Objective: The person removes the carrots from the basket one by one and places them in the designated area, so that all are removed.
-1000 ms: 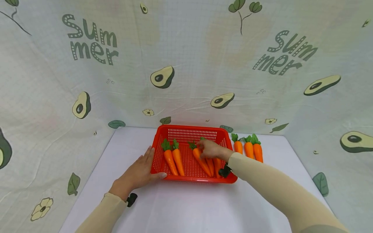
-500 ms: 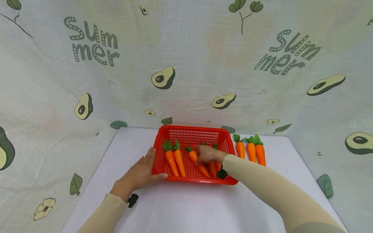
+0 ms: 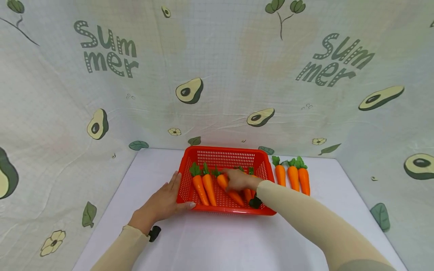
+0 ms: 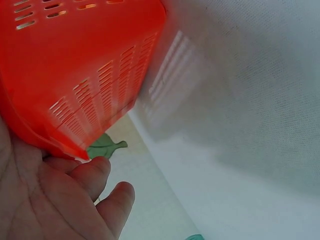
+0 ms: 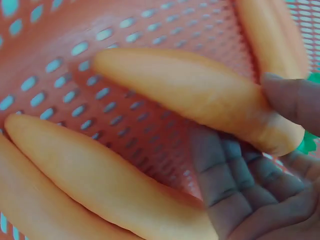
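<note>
In the head view, a red plastic basket (image 3: 234, 210) sits on the white table. My left hand (image 3: 162, 201) rests along its left side, fingers straight, thumb on the front rim. My right hand (image 3: 239, 179) reaches inside and pinches an orange carrot (image 5: 185, 87) near its leafy end. In the right wrist view the thumb (image 5: 292, 97) lies on one side of the carrot and the fingers on the other. Two carrots lie to the left in the basket, one being the left carrot (image 3: 200, 189). More carrots, including a right-side carrot (image 3: 248, 195), are partly hidden by the right arm.
Outside the basket, three carrots lie on the table to the right: a near-side carrot (image 3: 280, 175), a middle carrot (image 3: 293, 178) and an outer carrot (image 3: 304, 180). A printed cloth (image 3: 217, 75) with avocados hangs behind and beside the table (image 3: 210, 241).
My right hand has moved left within the basket, and the pinched carrot has shifted left with it, away from the carrots on the right. The left hand keeps its place on the basket.
</note>
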A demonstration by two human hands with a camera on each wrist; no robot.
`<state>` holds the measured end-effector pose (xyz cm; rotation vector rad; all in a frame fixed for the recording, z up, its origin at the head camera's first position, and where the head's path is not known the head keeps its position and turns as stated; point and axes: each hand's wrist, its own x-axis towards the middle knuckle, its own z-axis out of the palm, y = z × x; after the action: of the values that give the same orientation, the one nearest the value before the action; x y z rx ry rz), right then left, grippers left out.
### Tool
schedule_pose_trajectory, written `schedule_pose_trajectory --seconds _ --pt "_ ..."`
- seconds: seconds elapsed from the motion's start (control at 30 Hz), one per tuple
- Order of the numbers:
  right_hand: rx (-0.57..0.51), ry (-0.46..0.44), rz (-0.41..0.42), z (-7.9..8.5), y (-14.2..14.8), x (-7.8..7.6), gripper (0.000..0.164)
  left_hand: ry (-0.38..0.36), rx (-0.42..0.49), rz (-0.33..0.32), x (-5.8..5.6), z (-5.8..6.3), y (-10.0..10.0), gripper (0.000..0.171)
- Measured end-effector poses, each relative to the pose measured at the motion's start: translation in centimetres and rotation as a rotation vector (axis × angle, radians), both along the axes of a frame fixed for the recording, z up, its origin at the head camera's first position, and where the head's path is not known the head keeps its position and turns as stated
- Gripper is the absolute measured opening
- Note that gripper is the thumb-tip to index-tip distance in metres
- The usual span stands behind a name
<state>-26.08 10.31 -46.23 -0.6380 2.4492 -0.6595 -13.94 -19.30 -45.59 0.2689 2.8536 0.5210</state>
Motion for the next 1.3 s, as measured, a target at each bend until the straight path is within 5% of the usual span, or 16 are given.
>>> schedule_pose_trajectory --seconds 0.27,0.57,0.93,1.3 --pt "-0.248 -0.119 -0.129 2.5 1.3 -0.2 0.080 -0.011 -0.014 0.020 0.0 0.0 0.1 0.134" --pt "-0.429 -0.110 -0.266 5.4 3.7 0.8 0.074 -0.016 -0.002 0.017 0.0 -0.2 0.2 0.135" --pt "-0.497 -0.005 -0.318 6.3 7.5 1.7 0.076 -0.011 0.030 0.010 0.1 0.0 0.2 0.135" --pt "-0.435 0.037 -0.384 6.8 11.0 2.4 0.076 0.024 -0.007 -0.017 0.2 0.1 0.1 0.132"
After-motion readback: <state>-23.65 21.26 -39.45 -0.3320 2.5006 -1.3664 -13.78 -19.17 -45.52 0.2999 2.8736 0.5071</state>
